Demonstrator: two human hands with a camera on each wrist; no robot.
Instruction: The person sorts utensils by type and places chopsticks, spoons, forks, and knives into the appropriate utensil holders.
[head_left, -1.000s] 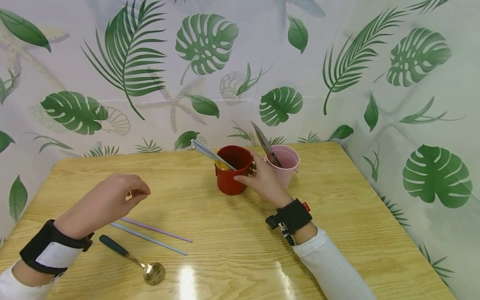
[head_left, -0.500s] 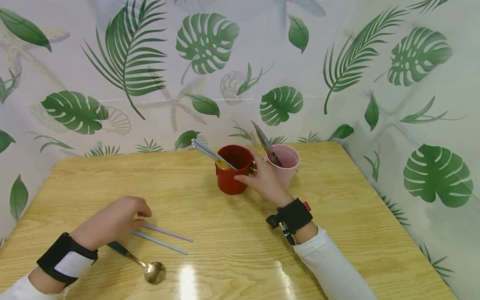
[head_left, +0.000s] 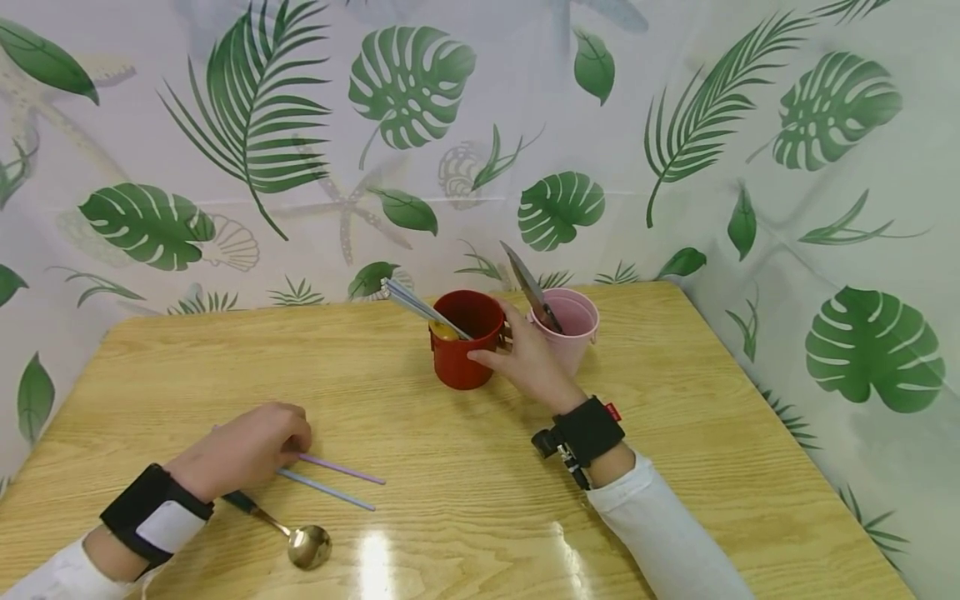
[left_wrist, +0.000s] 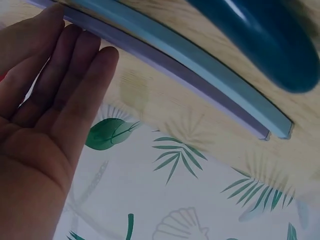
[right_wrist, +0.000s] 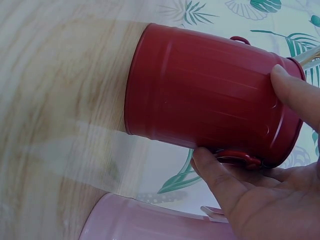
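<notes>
My left hand point(head_left: 251, 446) is low over a purple chopstick point(head_left: 341, 468), thumb and fingertips pinching it. Beside it on the table lies a light blue chopstick point(head_left: 330, 490), with its middle hidden under the hand in the head view. My right hand point(head_left: 531, 357) holds a small red bucket point(head_left: 463, 367), thumb on the near side by the rim and fingers around the side loop. Several pale chopsticks point(head_left: 412, 302) and a rounded gold-coloured piece point(head_left: 442, 331) stick out of the red bucket, which stands upright.
A pink bucket point(head_left: 573, 342) stands right of the red one, a pointed metal blade point(head_left: 525, 275) rising from it. A ladle point(head_left: 309, 546) with a dark teal handle lies nearest the front left. Leaf-patterned cloth point(head_left: 450, 167) hangs behind the wooden table point(head_left: 465, 517).
My left hand has come down and slightly right, from above the table onto the purple chopstick. My right hand and the red bucket have stayed in place.
</notes>
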